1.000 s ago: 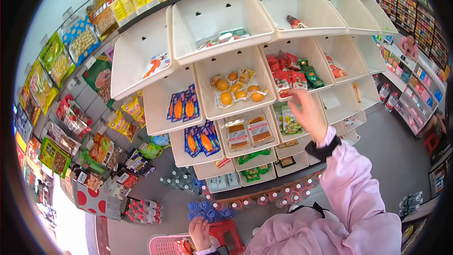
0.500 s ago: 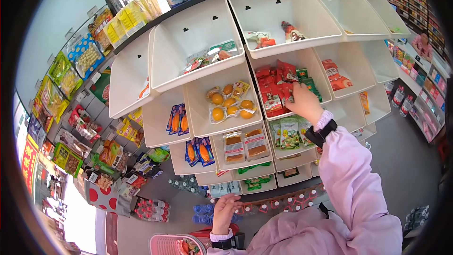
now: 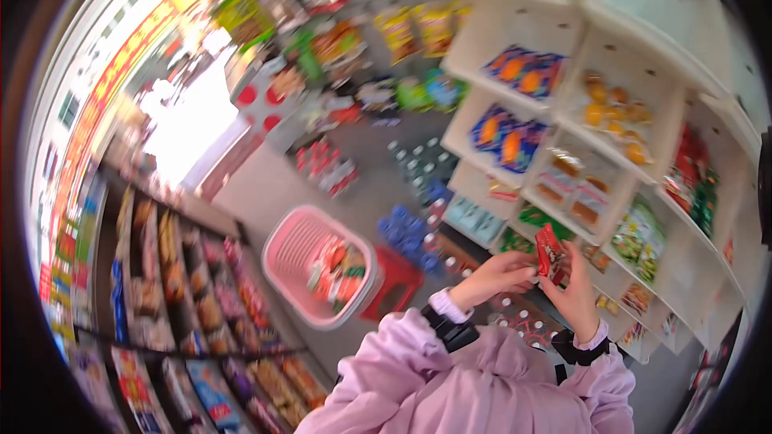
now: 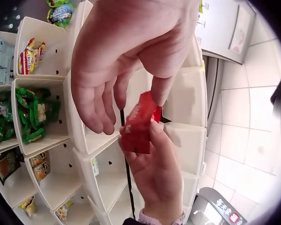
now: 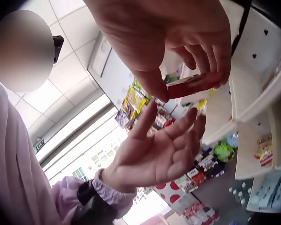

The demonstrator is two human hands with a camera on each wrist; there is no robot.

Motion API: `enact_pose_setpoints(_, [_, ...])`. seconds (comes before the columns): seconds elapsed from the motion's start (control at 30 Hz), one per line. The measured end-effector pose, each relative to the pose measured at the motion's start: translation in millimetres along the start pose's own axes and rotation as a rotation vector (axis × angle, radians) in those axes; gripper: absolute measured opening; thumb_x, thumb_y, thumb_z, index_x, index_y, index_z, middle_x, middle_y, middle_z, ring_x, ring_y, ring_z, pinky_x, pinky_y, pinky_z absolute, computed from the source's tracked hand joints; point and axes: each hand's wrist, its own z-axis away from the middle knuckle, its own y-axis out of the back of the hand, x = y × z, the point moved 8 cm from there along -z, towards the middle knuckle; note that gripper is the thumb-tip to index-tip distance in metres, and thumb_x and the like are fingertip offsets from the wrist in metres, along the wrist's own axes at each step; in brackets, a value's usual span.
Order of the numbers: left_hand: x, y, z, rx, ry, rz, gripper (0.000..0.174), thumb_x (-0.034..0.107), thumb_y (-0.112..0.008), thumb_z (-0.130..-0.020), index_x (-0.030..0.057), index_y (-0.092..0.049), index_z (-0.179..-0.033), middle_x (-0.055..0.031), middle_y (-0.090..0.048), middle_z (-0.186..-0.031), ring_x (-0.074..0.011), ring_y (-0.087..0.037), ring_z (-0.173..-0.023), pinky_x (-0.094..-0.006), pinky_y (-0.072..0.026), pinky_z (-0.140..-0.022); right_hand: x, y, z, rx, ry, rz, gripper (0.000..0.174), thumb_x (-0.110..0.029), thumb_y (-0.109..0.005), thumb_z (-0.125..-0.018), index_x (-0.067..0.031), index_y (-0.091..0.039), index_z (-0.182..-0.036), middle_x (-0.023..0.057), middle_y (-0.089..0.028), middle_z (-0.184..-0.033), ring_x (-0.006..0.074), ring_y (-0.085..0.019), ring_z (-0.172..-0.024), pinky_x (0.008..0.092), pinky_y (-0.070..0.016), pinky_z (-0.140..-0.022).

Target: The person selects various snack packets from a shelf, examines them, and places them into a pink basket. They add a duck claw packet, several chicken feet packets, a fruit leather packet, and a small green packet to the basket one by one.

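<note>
A small red snack packet [image 3: 549, 251] is held up in front of the body. My right hand [image 3: 575, 289] pinches it between thumb and fingers, which the left wrist view shows on the packet's [image 4: 139, 131] near end. Beside it, my left hand [image 3: 494, 277] has its fingertips close to the packet. In the right wrist view the left hand [image 5: 152, 154] lies palm up with loosely bent fingers, its thumb tip just below the packet [image 5: 194, 86]. At lower left of the hands stands a pink basket [image 3: 277, 249] with several snack packs inside.
Tiered white bins [image 3: 515, 20] rise on the right, with red and green packets [image 3: 689, 177] in one. A red stool [image 3: 400, 277] is by the basket. Bottles [image 3: 326, 167] stand on the floor, and a snack shelf [image 3: 173, 273] is at left.
My right hand has come out of the red packet bin with one packet and moved down to the body. The left hand has risen beside it. The view has turned left toward the basket.
</note>
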Motion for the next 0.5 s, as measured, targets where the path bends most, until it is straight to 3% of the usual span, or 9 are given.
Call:
enact_pose_setpoints(0.17, [-27, 57, 37, 0.145, -0.068, 0.119, 0.041, 0.021, -0.055, -0.083, 0.0019, -0.040, -0.116, -0.0076, -0.055, -0.100, -0.0152, -0.057, -0.083, -0.0286, -0.0487, -0.073, -22, -88, -13, -0.144, 0.131, 0.219, 0.057, -0.010, -0.065, -0.063, 0.0015, -0.040, -0.113, 0.0180, -0.049, -0.105, 0.0329, -0.050, -0.095, 0.0368, -0.0400, -0.080])
enact_pose_setpoints(0.37, [-48, 151, 121, 0.435, -0.097, 0.243, 0.030, 0.017, -0.049, -0.086, 0.0021, -0.044, -0.112, -0.0079, -0.055, -0.102, -0.0167, -0.057, -0.087, -0.0287, -0.0496, -0.074, -49, -211, -15, -0.417, 0.267, 0.192, 0.061, -0.010, -0.067, -0.063, 0.0012, -0.037, -0.115, 0.0196, -0.045, -0.110, 0.0339, -0.046, -0.100, 0.0386, -0.0376, -0.083])
enact_pose_setpoints(0.5, [-54, 207, 192, 0.579, -0.102, 0.408, 0.031, 0.017, -0.046, -0.086, 0.0029, -0.043, -0.114, -0.0088, -0.055, -0.104, -0.0186, -0.058, -0.087, -0.0296, -0.0498, -0.074, -54, -283, -10, -0.630, 0.154, 0.077, 0.059, -0.013, -0.064, -0.068, 0.0037, -0.035, -0.117, 0.0212, -0.043, -0.114, 0.0339, -0.042, -0.106, 0.0380, -0.0350, -0.089])
